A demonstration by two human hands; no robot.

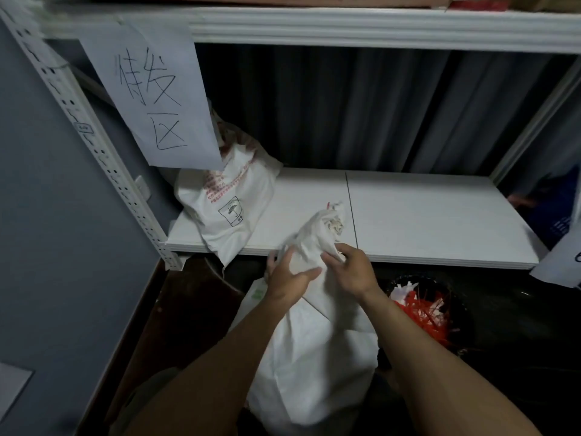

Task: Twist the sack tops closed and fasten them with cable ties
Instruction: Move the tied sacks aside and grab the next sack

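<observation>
Preparation for the twist
Both the left hand (pixel 290 276) and right hand (pixel 352 272) grip the gathered top of the white woven sack (pixel 314 347), likely bunching it for twisting; it stands below the front edge of the white shelf board (pixel 424 215).

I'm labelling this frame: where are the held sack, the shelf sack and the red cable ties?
held sack (pixel 314 347): head view, on its bulging white body.
shelf sack (pixel 234 196): head view, on its printed front.
red cable ties (pixel 424 316): head view, middle of the red heap.
</observation>
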